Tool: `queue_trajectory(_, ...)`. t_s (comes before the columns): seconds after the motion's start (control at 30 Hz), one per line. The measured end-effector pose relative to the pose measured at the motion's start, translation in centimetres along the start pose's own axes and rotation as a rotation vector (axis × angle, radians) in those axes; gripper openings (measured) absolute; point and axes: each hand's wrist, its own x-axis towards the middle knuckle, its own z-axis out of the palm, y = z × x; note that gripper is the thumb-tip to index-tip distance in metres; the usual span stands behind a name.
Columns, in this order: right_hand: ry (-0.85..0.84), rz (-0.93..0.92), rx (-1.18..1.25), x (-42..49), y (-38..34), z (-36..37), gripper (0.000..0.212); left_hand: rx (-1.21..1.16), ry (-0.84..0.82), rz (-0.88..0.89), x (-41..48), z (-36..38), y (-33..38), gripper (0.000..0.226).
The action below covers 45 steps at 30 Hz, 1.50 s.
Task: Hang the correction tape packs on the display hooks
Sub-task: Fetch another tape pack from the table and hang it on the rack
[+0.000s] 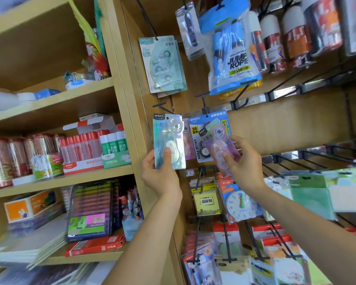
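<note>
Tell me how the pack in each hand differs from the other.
The left hand holds a teal pack, the right hand a purple pack. The teal pack stands upright; the purple pack tilts. The teal pack is before the wooden upright; the purple pack overlaps a blue value pack. Each has a thumb on its front.

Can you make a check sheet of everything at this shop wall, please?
Surface: upright wooden display panel.
Job's things: teal correction tape pack below a bare hook; purple correction tape pack before a hanging blue value pack.
Clutter: jump rope bag, toy clock hanging nearby.
Grips: left hand holds the teal pack; right hand holds the purple pack.
Cables: nothing seen.
Surroundings: glue sticks on shelves at left.
</note>
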Motion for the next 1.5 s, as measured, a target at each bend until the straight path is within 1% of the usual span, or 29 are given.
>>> queue_trajectory(0.17, 0.002, -0.007, 0.007, 0.0, 0.1, 0.0, 0.046, 0.005, 0.068, 0.029, 0.0, 0.7, -0.3, 0.029)
queue_trajectory(0.3, 0.004, -0.014, 0.008, -0.1, -0.1, -0.1, 0.047, 0.021, 0.085, 0.018, 0.5, 0.6, -0.4, 0.031)
queue_trajectory(0.43, 0.007, -0.009, 0.05, -0.1, -0.3, -0.1, 0.043, 0.136, 0.102, 0.038, 1.1, 0.4, -0.3, 0.031)
queue_trajectory(0.5, 0.019, -0.01, 0.116, -0.1, -0.7, -0.2, 0.038, 0.176, 0.103, 0.031, 1.1, 0.2, 0.0, 0.024)
queue_trajectory(0.57, 0.036, -0.02, 0.186, 0.0, -1.0, -0.3, 0.037, 0.173, 0.088, -0.019, 1.2, 0.3, 0.5, 0.021)
queue_trajectory(0.63, 0.018, -0.036, 0.233, 0.2, -1.2, -0.5, 0.04, 0.097, 0.081, -0.132, 1.1, 0.4, 1.1, 0.022)
queue_trajectory(0.67, -0.005, -0.044, 0.24, 0.3, -1.4, -0.5, 0.041, 0.085, 0.075, -0.152, 1.1, 0.5, 1.2, 0.023)
queue_trajectory(0.7, -0.026, -0.049, 0.242, 0.5, -1.5, -0.6, 0.043, 0.117, 0.065, -0.127, 1.2, 0.4, 1.1, 0.024)
queue_trajectory(0.8, -0.07, -0.053, 0.231, 0.7, -1.8, -0.9, 0.045, 0.237, 0.039, 0.01, 1.1, 0.0, 0.6, 0.024)
queue_trajectory(0.93, -0.086, -0.054, 0.204, 0.6, -1.7, -1.5, 0.044, 0.39, -0.029, 0.121, 0.0, -1.9, 0.8, 0.04)
queue_trajectory(1.03, -0.117, -0.069, 0.222, 0.2, -1.9, -1.7, 0.042, 0.534, -0.024, 0.308, -0.4, -3.9, 0.9, 0.031)
queue_trajectory(1.07, -0.131, -0.068, 0.232, 0.2, -2.0, -1.7, 0.042, 0.599, -0.028, 0.408, -0.2, -4.5, 1.0, 0.028)
queue_trajectory(1.13, -0.159, -0.057, 0.256, 0.2, -2.3, -1.3, 0.043, 0.72, -0.104, 0.669, 1.0, -5.3, 1.2, 0.028)
queue_trajectory(1.23, -0.2, -0.056, 0.241, 0.6, -2.8, -0.6, 0.042, 0.985, -0.323, 1.077, 4.0, -5.0, 1.6, 0.041)
queue_trajectory(1.3, -0.206, -0.05, 0.231, 0.9, -2.8, -0.2, 0.041, 1.226, -0.472, 1.263, 5.5, -4.0, 2.1, 0.052)
queue_trajectory(1.33, -0.2, -0.042, 0.226, 1.0, -2.7, -0.1, 0.041, 1.339, -0.537, 1.311, 5.9, -3.3, 2.3, 0.058)
queue_trajectory(1.4, -0.172, -0.03, 0.207, 1.1, -2.2, -0.2, 0.041, 1.501, -0.624, 1.325, 6.3, -1.9, 2.5, 0.069)
queue_trajectory(1.43, -0.154, -0.028, 0.195, 1.1, -2.0, -0.3, 0.04, 1.556, -0.654, 1.298, 6.5, -1.1, 2.5, 0.073)
queue_trajectory(1.5, -0.13, -0.031, 0.174, 0.9, -1.7, -0.7, 0.041, 1.627, -0.692, 1.185, 6.7, 0.5, 2.3, 0.076)
